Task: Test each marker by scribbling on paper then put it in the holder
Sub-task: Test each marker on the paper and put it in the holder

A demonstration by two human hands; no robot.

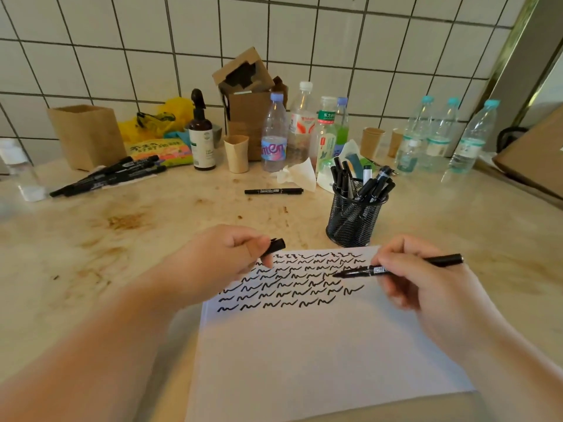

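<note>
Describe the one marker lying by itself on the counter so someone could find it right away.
Start at the black mesh holder full of markers. Look left along the counter, in front of the crumpled tissue. The lone marker lies flat there, capped, touching nothing, unlike the marker pile far left.

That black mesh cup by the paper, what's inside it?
The black mesh holder holds a bunch of black markers standing tilted, caps up, plus one with a white end. Their lower ends show only dimly through the mesh, and the exact count is unclear.
</note>
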